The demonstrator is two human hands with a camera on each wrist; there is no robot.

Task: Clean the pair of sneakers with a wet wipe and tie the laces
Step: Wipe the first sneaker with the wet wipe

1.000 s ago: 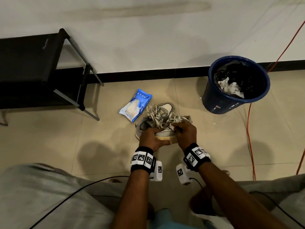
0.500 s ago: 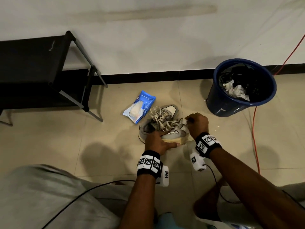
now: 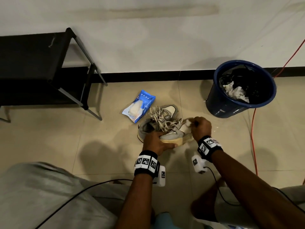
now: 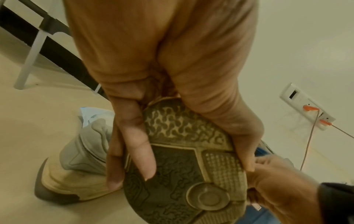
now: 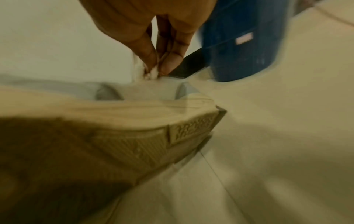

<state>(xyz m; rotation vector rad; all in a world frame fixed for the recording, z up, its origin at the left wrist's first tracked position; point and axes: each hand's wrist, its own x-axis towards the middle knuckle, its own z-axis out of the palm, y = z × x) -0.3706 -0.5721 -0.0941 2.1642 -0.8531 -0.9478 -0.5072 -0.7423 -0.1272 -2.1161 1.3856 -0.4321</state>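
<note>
The held sneaker (image 3: 171, 134) lies sideways across the person, sole toward them, its far end to the right. The left hand (image 3: 156, 142) grips its sole near the middle. The right hand (image 3: 201, 128), nearer that end, pinches a wipe (image 5: 153, 72) against the upper there.

One sneaker (image 3: 171, 135) is held tilted above the floor (image 3: 49, 138), gripped at the sole by the left hand (image 3: 156, 142), while a wipe (image 3: 188, 123), apparently, is pinched against its toe by the right hand (image 3: 202, 127). Behind it the second sneaker (image 3: 165, 112) is set on the floor, with a wipes packet (image 3: 138, 105) just to its left. A bin (image 3: 241, 88) is placed to the right by the wall and a rack (image 3: 41, 68) well to the left.
</note>
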